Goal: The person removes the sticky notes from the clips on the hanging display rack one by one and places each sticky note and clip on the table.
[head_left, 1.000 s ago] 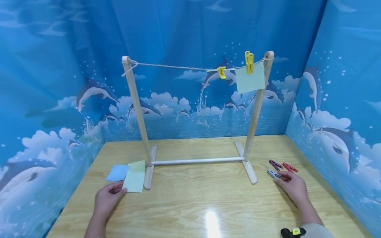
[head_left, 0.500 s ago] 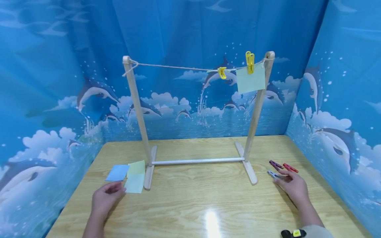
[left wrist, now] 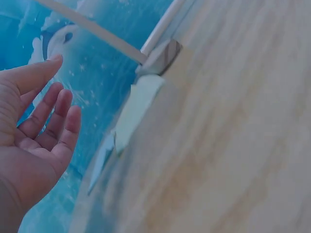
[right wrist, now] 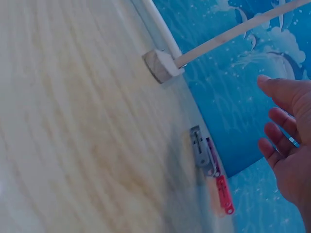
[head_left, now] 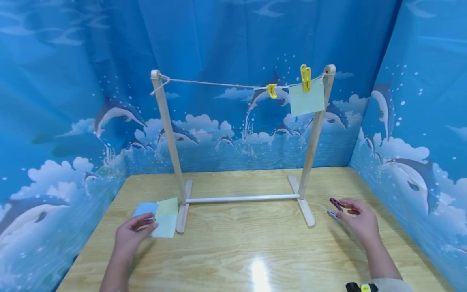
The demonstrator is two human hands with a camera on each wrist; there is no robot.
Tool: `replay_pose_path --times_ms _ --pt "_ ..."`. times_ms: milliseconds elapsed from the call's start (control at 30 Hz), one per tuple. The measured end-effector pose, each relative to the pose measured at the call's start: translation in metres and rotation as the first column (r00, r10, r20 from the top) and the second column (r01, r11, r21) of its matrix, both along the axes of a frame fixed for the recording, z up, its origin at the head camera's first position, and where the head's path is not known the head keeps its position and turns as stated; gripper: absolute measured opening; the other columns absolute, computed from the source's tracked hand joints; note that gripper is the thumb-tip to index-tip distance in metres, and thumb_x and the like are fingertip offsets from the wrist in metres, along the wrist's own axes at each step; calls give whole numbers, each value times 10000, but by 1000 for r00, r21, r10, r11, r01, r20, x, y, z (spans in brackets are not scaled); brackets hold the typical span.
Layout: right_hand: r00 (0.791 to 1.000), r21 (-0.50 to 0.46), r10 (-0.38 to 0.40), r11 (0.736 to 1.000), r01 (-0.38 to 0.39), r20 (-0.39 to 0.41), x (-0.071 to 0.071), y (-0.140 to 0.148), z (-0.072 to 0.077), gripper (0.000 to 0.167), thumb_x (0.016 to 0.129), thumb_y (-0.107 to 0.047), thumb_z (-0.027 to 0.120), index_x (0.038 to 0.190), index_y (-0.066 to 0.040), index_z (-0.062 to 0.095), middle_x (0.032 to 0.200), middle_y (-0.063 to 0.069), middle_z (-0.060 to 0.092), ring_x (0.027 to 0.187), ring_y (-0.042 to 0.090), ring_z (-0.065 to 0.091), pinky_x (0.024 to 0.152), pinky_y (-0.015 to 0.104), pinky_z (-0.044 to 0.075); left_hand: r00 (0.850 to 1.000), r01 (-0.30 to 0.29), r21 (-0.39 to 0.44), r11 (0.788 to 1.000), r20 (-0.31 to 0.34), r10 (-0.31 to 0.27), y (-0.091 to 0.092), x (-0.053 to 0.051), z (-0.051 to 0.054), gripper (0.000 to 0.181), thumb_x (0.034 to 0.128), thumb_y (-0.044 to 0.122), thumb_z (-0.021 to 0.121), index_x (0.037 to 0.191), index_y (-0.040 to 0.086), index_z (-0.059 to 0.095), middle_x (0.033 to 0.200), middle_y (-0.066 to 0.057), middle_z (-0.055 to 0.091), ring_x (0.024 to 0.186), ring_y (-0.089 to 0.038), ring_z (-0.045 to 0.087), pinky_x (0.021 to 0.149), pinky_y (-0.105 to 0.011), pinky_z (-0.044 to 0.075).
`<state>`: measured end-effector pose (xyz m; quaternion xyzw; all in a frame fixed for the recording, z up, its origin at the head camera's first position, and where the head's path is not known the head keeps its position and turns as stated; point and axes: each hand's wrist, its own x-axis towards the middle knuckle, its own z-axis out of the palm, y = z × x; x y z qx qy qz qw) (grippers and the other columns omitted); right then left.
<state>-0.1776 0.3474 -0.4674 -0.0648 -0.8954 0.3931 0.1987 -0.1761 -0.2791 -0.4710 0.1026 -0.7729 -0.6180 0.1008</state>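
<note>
My left hand (head_left: 131, 235) hovers over the left side of the table with its fingers loosely bent and holding nothing. Under and beyond its fingertips lie a blue paper note (head_left: 143, 209) and a pale green paper (head_left: 165, 226) with a yellower upper part. At the right, my right hand (head_left: 361, 223) is raised above several small clothespins, its fingers loosely bent and nothing between them. A grey-blue clothespin (right wrist: 198, 148) and a purple clothespin (head_left: 335, 203) lie near its fingertips. The red clothespin (right wrist: 224, 195) shows in the right wrist view but is hidden behind the hand in the head view.
A wooden frame (head_left: 170, 142) with a bottom bar (head_left: 240, 199) stands mid-table. Along its string (head_left: 211, 83), a yellow clothespin (head_left: 305, 78) holds a pale green note (head_left: 306, 100); another yellow clothespin (head_left: 271, 91) hangs nearer the middle. A dolphin-print curtain (head_left: 226, 40) encloses the table.
My left hand has left the pale green paper and lifted slightly. The right hand has come away from the grey-blue clothespin and risen a little, covering the red one from the head view.
</note>
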Motion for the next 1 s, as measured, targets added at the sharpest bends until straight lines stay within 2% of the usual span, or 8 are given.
replay_pose_path --times_ms 200,367,500,633,733,800,867,1000 --pt "999 44 36 998 -35 -26 0 -7 15 423 862 -215 772 1205 -3 645 1223 163 584 948 92 544 774 59 443 996 39 -22 999 -76 -40 9 -3 13 462 795 73 816 1195 -72 636 933 183 687 902 -15 652 763 -143 536" --pt "990 32 119 993 -117 -76 1 -13 24 427 866 -192 769 1213 15 629 1246 161 550 976 13 503 800 19 411 982 74 -25 997 -172 -77 19 -6 20 425 784 7 807 1157 -111 641 938 150 692 901 -29 659 763 -151 542" --pt "984 42 153 988 -150 -94 1 -18 33 446 870 -208 765 1237 -2 616 1244 133 531 1028 87 503 798 12 392 973 118 -44 992 -194 -125 26 -8 28 435 786 13 806 1171 -100 637 1023 94 675 932 -34 646 796 -164 541" --pt "980 96 167 983 -157 -106 2 -26 47 470 873 -234 761 1271 -38 606 1241 98 529 1048 145 502 777 145 449 967 163 -70 984 -188 -174 34 -12 37 454 805 41 798 1207 -79 625 1084 64 662 967 -24 628 829 -178 536" --pt "964 114 206 975 -189 -168 0 -33 60 462 858 -161 773 1263 -15 607 1235 111 535 1023 30 481 780 164 446 962 194 -84 977 -176 -206 41 -15 45 441 824 61 786 1218 -57 629 1097 76 659 985 -18 616 833 -183 537" --pt "944 118 242 968 -220 -224 -2 -38 68 452 840 -87 777 1247 14 609 1229 126 535 1010 -37 456 802 110 428 957 218 -90 972 -176 -231 46 -18 50 433 832 62 779 1219 -58 627 1118 44 657 995 -25 614 832 -194 542" --pt "922 129 271 961 -244 -276 -4 -42 77 450 812 -23 784 1224 37 615 1216 138 543 1020 -64 447 845 35 383 948 246 -90 965 -184 -259 51 -20 55 426 839 60 771 1221 -61 625 1154 -29 649 1005 -36 614 835 -206 546" --pt "901 153 300 952 -264 -313 -7 -50 94 436 806 -6 783 1209 39 623 1240 133 537 1077 -74 425 869 33 374 925 302 -93 949 -214 -315 60 -27 63 419 848 38 757 1225 -75 612 1227 -196 597 1029 -84 619 843 -223 548"
